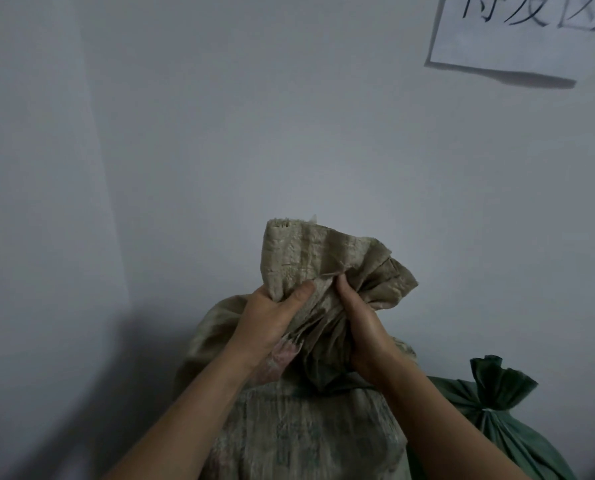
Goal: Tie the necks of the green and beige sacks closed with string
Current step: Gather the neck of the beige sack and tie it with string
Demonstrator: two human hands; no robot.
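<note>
Hands are gathering the beige sack's (289, 427) neck (323, 282) against a grey wall (220, 133). Left hand (272, 320) is clenching the bunched cloth, thumb pressed on top; right hand (362, 327) is closing round the neck lower down. Green sack (517, 441) is sitting just right, seemingly tied with string (485, 409). Paper sign (517, 36) is hanging above.

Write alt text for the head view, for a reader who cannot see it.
Both hands, left hand and right hand, bunch the neck of a beige sack against a pale wall. A green sack at lower right is already tied; a paper sign hangs above.
</note>
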